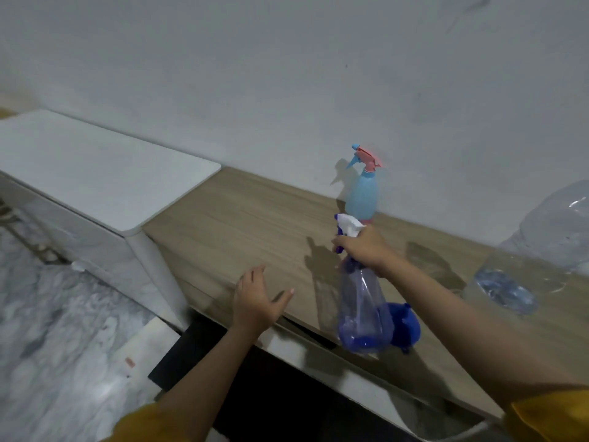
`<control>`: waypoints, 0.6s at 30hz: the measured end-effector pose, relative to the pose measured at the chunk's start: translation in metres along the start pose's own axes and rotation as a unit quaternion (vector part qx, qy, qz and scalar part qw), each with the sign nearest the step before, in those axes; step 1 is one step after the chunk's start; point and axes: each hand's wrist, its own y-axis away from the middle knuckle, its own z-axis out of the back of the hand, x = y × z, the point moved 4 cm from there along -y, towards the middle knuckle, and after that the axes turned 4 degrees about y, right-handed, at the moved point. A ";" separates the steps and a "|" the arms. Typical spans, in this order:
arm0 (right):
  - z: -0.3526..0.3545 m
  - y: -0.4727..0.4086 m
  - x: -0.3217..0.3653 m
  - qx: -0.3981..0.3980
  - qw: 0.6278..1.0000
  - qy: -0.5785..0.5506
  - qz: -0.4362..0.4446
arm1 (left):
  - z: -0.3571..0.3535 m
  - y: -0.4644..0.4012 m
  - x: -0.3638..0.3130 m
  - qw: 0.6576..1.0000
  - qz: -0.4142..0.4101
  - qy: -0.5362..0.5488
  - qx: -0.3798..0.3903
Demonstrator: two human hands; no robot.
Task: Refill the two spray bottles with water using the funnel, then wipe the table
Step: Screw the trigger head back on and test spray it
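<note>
The right hand (363, 247) has its grip closed round the neck of the clear spray bottle (363, 311), just under the white trigger head (349, 226); the bottle hangs over the counter (255, 212), near its front edge. The left hand (258, 298) hovers over that edge, grip released, fingers spread. The light blue spray bottle (361, 193) stands upright against the wall; the blue funnel (404, 327) lies behind the clear bottle; a large water bottle (554, 224) sits at the right.

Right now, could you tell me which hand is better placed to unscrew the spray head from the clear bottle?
The left hand, probably. It hovers open and free beside the clear bottle, while the right hand already grips that bottle's neck under the white spray head and can steady it.
</note>
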 end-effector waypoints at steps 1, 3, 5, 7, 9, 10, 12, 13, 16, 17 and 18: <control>-0.008 0.004 0.001 0.042 0.999 -0.001 -0.017 | 0.004 0.000 0.008 1.000 0.009 -0.020 0.004; -0.022 0.010 -0.001 0.086 0.996 0.018 -0.033 | 0.010 -0.001 0.019 0.998 0.025 -0.051 0.013; -0.035 0.016 -0.003 0.102 0.993 0.052 -0.040 | 0.015 -0.002 0.026 0.996 0.039 -0.074 0.030; -0.046 0.017 -0.006 0.119 0.990 0.071 -0.035 | 0.020 -0.001 0.028 0.994 0.051 -0.083 0.044; -0.055 0.021 -0.005 0.129 0.988 0.087 -0.020 | 0.025 0.000 0.030 0.994 0.053 -0.086 0.042; -0.059 0.021 -0.005 0.129 0.987 0.090 -0.012 | 0.027 0.000 0.031 0.994 0.053 -0.088 0.042; -0.066 0.022 -0.004 0.132 0.987 0.088 -0.011 | 0.030 -0.001 0.031 0.994 0.052 -0.083 0.046; -0.069 0.023 -0.004 0.132 0.987 0.087 -0.016 | 0.032 -0.002 0.031 0.994 0.050 -0.080 0.049; -0.084 0.023 -0.006 0.159 0.983 0.081 -0.031 | 0.034 -0.001 0.033 0.996 0.041 -0.071 0.041; -0.088 0.026 -0.005 0.168 0.982 0.081 -0.033 | 0.035 0.000 0.033 0.996 0.041 -0.071 0.042; -0.091 0.031 -0.003 0.173 0.981 0.083 -0.037 | 0.035 0.001 0.033 0.995 0.045 -0.073 0.046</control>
